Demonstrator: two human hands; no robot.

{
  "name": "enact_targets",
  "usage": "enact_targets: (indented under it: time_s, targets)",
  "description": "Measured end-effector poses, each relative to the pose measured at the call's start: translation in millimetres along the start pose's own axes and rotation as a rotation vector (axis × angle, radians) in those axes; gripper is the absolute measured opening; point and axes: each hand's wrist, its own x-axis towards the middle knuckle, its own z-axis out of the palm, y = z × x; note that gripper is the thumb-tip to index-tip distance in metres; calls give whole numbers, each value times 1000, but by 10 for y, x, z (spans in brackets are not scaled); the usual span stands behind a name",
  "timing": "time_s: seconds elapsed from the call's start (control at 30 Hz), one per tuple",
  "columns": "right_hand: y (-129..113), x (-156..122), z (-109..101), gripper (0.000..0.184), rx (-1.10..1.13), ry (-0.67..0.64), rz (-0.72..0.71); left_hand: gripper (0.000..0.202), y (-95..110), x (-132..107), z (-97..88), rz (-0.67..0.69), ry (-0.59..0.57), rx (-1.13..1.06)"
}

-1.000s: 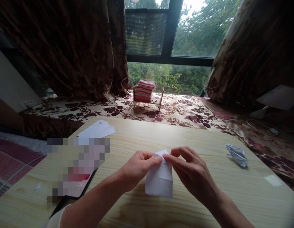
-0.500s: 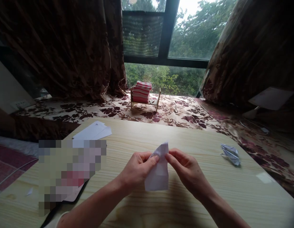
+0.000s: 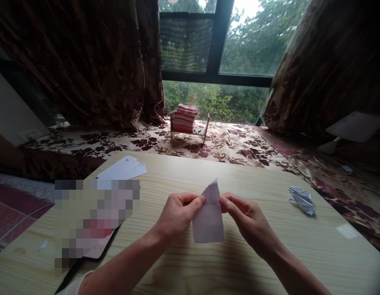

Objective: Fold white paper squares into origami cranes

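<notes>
Between my two hands, above the wooden table (image 3: 165, 262), is a folded sheet of white paper (image 3: 208, 223) with a slanted, pointed top and faint print near that end. My left hand (image 3: 180, 211) pinches its left edge between thumb and fingers. On the opposite edge, my right hand (image 3: 240, 209) grips the paper between thumb and forefinger. The other fingers of both hands are curled and partly hidden.
Folded paper pieces (image 3: 301, 200) lie at the table's right. White sheets (image 3: 122, 169) rest at the back left, behind a blurred-out area. A small stand (image 3: 205, 131) with pink-striped cloths (image 3: 185, 119) is on the window ledge. A paper scrap (image 3: 42, 245) lies far left.
The paper has turned slightly and my left thumb has drawn back toward its left edge. Both hands keep hold of it. The whole view has shifted a little.
</notes>
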Motion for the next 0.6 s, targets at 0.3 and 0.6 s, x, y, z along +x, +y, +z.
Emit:
enact_targets:
  time_s: [0.3, 0.6]
  targets:
    - [80, 12, -2, 29, -64, 175, -17, 25, -13, 11, 0, 10, 51, -34]
    - [45, 23, 56, 32, 178, 85, 114, 22, -19, -7, 12, 67, 0, -4]
